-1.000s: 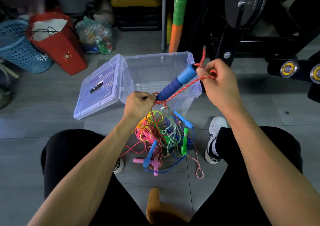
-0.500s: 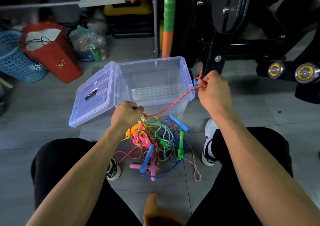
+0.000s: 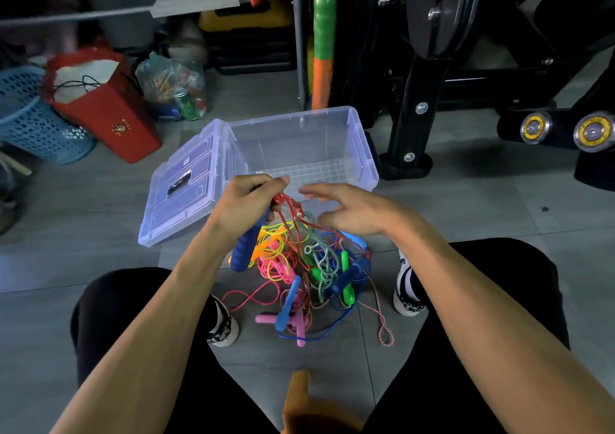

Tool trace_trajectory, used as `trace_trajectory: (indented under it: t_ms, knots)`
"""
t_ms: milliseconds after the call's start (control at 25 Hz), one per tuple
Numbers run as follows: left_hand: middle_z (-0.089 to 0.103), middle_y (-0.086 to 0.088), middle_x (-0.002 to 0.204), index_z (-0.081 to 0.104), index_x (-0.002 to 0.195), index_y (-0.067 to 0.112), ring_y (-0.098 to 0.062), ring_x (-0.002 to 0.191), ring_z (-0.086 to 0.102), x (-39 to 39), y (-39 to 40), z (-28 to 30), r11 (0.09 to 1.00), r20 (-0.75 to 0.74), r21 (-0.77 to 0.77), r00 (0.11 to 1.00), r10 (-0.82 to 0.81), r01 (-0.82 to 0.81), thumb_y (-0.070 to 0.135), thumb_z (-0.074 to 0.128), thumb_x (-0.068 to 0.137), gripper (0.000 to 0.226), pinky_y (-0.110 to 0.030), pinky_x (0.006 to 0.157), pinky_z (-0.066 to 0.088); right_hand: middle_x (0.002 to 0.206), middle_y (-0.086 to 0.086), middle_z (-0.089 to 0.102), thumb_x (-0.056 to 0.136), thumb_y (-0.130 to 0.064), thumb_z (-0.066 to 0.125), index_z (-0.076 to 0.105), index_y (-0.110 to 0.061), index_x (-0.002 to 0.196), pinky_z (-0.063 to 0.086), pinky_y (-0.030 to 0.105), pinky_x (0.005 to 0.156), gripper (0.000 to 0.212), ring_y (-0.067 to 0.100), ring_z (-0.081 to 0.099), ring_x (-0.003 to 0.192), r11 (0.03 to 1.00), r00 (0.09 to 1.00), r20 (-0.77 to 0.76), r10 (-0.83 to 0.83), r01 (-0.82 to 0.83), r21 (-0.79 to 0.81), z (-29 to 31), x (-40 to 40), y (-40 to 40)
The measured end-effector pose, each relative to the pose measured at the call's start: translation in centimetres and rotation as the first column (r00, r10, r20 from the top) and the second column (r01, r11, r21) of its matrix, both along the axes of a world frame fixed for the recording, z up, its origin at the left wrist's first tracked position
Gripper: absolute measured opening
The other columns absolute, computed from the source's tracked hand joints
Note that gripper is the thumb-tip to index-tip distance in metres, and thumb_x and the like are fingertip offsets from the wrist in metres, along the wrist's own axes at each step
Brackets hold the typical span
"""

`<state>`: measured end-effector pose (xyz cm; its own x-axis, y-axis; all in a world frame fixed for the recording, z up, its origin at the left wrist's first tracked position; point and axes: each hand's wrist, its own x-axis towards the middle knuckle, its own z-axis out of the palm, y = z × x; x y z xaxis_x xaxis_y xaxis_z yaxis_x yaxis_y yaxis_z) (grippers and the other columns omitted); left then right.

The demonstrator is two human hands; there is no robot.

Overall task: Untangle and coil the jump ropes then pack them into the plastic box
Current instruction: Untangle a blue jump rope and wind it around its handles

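Jump ropes (image 3: 299, 267) are lying tangled just in front of plastic box (image 3: 362, 154); cords limp, light, prob snagging. Left hand (image 3: 248, 202) is gripping red cord (image 3: 290, 215) w/ blue handle (image 3: 244, 250); right hand (image 3: 349, 212) hovering, fingers spread. Handles look best to grab.

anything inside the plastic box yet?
No ropes inside the plastic box: only its bare gridded bottom shows. The left hand and right hand cover its near edge.

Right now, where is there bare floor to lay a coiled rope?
Bare tiles lie left of the lid, below the blue basket, and right of the plastic box past the white shoe. The box is empty. Between the feet, the rope tangle crowds the floor.
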<state>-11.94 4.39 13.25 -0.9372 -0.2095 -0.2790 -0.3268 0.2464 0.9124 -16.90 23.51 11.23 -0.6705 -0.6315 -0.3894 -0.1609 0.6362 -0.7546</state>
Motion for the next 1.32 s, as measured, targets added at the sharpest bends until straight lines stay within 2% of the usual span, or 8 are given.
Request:
trace_trajectory:
  t_ms: [160,320,440,560,840,1040,1120,1320]
  knots:
    - [0.056,-0.010,0.064,0.058,0.072,0.003,-0.021,0.052,0.050,0.5,-0.4,0.6,0.994,-0.005,0.102,0.999,-0.040,0.041,0.032,0.063,0.092,0.036,-0.028,0.056,0.045,0.090,-0.007,0.073,0.090,-0.022,0.066,0.070,-0.023,0.088,0.053,0.033,0.090,0.005,0.006,0.068,0.089,0.942,0.994,-0.010,-0.109,0.100,-0.321,0.3,0.6,-2.0]
    - [0.052,-0.011,0.061,0.052,0.061,0.009,-0.021,0.048,0.045,0.4,-0.4,1.0,0.962,-0.029,0.255,0.993,0.111,-0.100,0.026,0.062,0.093,0.037,-0.027,0.050,0.042,0.060,-0.006,0.057,0.088,-0.019,0.060,0.059,-0.021,0.067,0.042,0.026,0.059,0.021,0.004,0.051,0.057,0.986,0.973,-0.218,-0.082,0.048,-0.157,0.3,0.5,-1.7]
    - [0.051,-0.005,0.056,0.047,0.059,0.015,-0.020,0.046,0.045,-0.4,-2.1,1.5,0.810,-0.003,0.501,0.935,0.356,-0.307,0.025,0.058,0.093,0.037,-0.025,0.047,0.041,0.074,0.003,0.056,0.090,-0.024,0.056,0.061,-0.012,0.075,0.048,0.035,0.070,0.020,0.020,0.053,0.075,0.996,0.939,-0.339,-0.058,0.078,0.046,-1.4,-0.1,-0.9]
    - [0.052,-0.004,0.055,0.046,0.063,0.015,-0.018,0.044,0.045,-0.3,-2.0,0.8,0.800,0.081,0.482,0.927,0.365,-0.357,0.026,0.058,0.093,0.034,-0.025,0.046,0.041,0.088,0.008,0.057,0.090,-0.025,0.054,0.061,-0.015,0.075,0.050,0.042,0.080,0.019,0.028,0.056,0.092,0.979,0.920,-0.389,-0.044,0.118,0.169,-1.9,-0.6,-0.5]
    - [0.054,-0.005,0.058,0.052,0.070,0.012,-0.018,0.045,0.047,0.0,-1.7,0.8,0.913,0.125,0.286,0.956,0.267,-0.292,0.030,0.065,0.089,0.029,-0.026,0.048,0.044,0.084,0.009,0.070,0.086,-0.021,0.063,0.071,-0.011,0.081,0.049,0.034,0.073,0.013,0.023,0.065,0.081,0.939,0.977,-0.050,-0.205,0.182,-0.292,0.8,-0.1,-1.8]
    - [0.053,-0.002,0.055,0.048,0.064,0.015,-0.016,0.043,0.046,-0.1,-2.7,1.2,0.764,0.096,0.491,0.897,0.431,-0.419,0.024,0.062,0.091,0.031,-0.023,0.046,0.041,0.085,0.000,0.070,0.090,-0.021,0.062,0.061,-0.029,0.076,0.052,0.039,0.084,0.016,0.017,0.065,0.085,0.998,0.970,-0.236,-0.066,0.060,-0.032,-0.6,-0.3,-0.7]
    - [0.054,-0.003,0.055,0.050,0.065,0.014,-0.016,0.043,0.046,0.0,-2.4,0.6,0.804,0.113,0.426,0.906,0.407,-0.414,0.025,0.063,0.090,0.030,-0.024,0.047,0.042,0.084,0.000,0.069,0.091,-0.019,0.061,0.063,-0.027,0.080,0.053,0.042,0.082,0.013,0.018,0.065,0.082,0.998,0.960,-0.271,-0.067,0.068,-0.006,-0.9,-0.4,-0.8]
    - [0.055,-0.003,0.055,0.053,0.069,0.014,-0.016,0.044,0.047,-0.2,-3.1,0.2,0.750,0.177,0.403,0.849,0.497,-0.524,0.026,0.065,0.087,0.025,-0.025,0.048,0.043,0.087,0.002,0.072,0.089,-0.006,0.066,0.065,-0.022,0.105,0.049,0.029,0.083,0.023,0.014,0.069,0.089,0.945,0.973,0.078,-0.216,0.229,-0.234,0.6,-0.9,-0.8]
